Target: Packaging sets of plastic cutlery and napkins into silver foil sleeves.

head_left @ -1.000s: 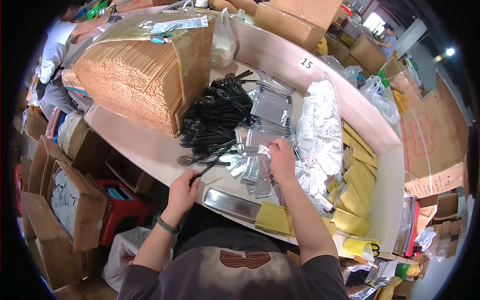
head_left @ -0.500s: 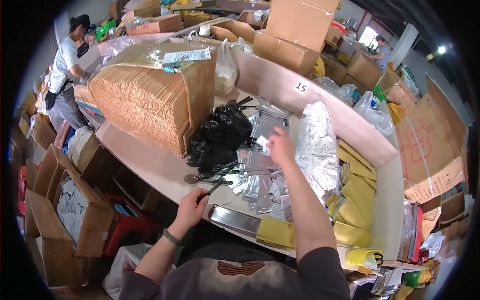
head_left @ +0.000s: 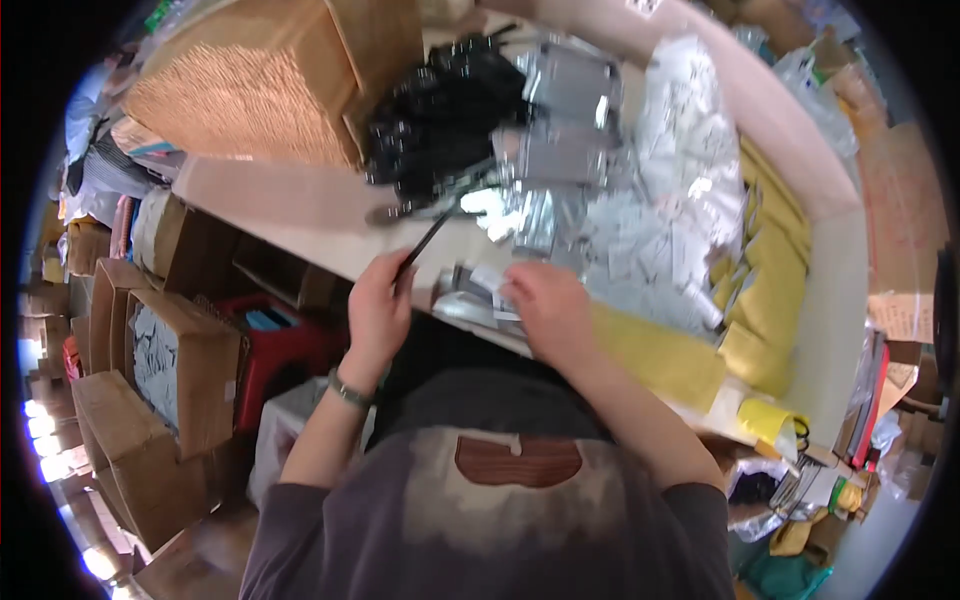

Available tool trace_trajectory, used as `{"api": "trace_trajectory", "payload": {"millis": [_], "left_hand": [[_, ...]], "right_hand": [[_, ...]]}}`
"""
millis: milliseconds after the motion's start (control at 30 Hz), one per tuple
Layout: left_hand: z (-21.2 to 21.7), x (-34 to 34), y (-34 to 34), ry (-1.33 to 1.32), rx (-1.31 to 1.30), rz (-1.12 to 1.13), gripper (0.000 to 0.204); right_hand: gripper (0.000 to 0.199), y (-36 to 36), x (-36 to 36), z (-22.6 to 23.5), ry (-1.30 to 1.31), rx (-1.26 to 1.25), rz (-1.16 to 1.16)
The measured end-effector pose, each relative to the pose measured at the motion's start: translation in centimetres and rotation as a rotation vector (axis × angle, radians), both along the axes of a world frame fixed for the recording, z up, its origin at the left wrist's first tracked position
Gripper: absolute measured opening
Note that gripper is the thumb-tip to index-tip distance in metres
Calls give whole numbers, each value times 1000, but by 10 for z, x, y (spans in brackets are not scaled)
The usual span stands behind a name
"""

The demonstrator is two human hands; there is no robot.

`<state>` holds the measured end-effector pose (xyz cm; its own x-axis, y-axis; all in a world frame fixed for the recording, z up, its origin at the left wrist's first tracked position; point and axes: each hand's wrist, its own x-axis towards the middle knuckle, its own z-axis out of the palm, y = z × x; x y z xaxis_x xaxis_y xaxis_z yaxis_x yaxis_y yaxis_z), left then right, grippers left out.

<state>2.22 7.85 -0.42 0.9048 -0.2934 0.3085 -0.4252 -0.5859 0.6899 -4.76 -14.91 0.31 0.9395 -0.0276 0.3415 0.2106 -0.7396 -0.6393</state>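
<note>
My left hand (head_left: 380,310) is closed around a slim black utensil handle (head_left: 428,243), which points up and away over the table edge. My right hand (head_left: 550,305) pinches a small white label (head_left: 489,278) above a shiny metal strip (head_left: 463,306) at the table's near edge. Beyond the hands lies a heap of black utensils in clear wrapping (head_left: 440,115). To its right are flat clear packets with grey contents (head_left: 565,150), and loose white labels (head_left: 640,250) lie nearer. The picture is somewhat blurred, so the utensil's far end is hard to make out.
A large brown carton packed with thin sticks (head_left: 240,100) stands at the back left. A clear bag of white slips (head_left: 690,120) lies right of centre, beside yellow mailers (head_left: 770,260). Another yellow mailer (head_left: 655,355) lies along the near edge. Open cartons (head_left: 185,370) crowd the lower left.
My right hand has come back from the packets toward me with the white label, close to the left hand. My left hand still grips the black handle. The view has tilted downward.
</note>
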Motion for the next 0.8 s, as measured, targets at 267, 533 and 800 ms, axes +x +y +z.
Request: {"api": "trace_trajectory", "payload": {"millis": [267, 533, 800], "left_hand": [[-9, -4, -15, -329, 37, -288, 40], [37, 21, -35, -168, 357, -839, 33], [243, 178, -8, -650, 493, 170, 17]], "right_hand": [[29, -23, -50, 2, -188, -138, -81], [47, -24, -59, -25, 1, -508, 247], [43, -26, -66, -38, -120, -449, 182]]}}
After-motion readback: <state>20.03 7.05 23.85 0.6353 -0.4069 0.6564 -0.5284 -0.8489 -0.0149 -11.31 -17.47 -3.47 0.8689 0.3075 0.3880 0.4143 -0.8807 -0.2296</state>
